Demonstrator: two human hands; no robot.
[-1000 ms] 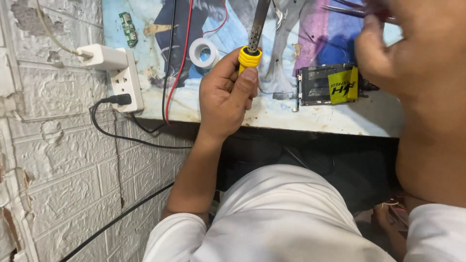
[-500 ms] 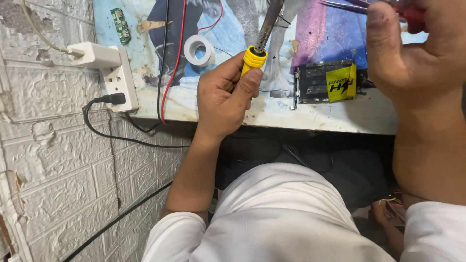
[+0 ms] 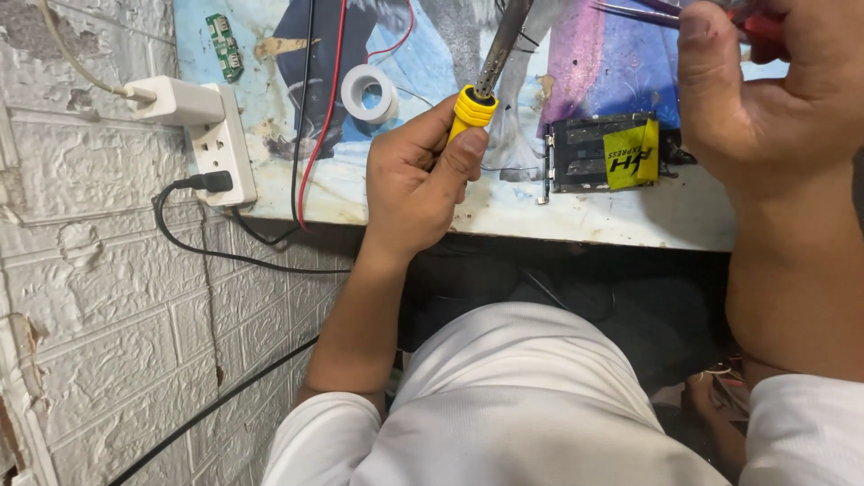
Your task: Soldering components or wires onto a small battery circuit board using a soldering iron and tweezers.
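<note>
Yellow-collared soldering iron (image 3: 481,85) clamped in left hand (image 3: 416,180) above the surface's near edge, red-handled tweezers (image 3: 693,13) pinched in right hand (image 3: 765,90) over the dark module (image 3: 594,153), hot tip risking scorched red wire (image 3: 315,108) given any slip.

The left hand (image 3: 418,184) grips a soldering iron (image 3: 486,67); the right hand (image 3: 765,90) pinches tweezers (image 3: 634,12).
</note>
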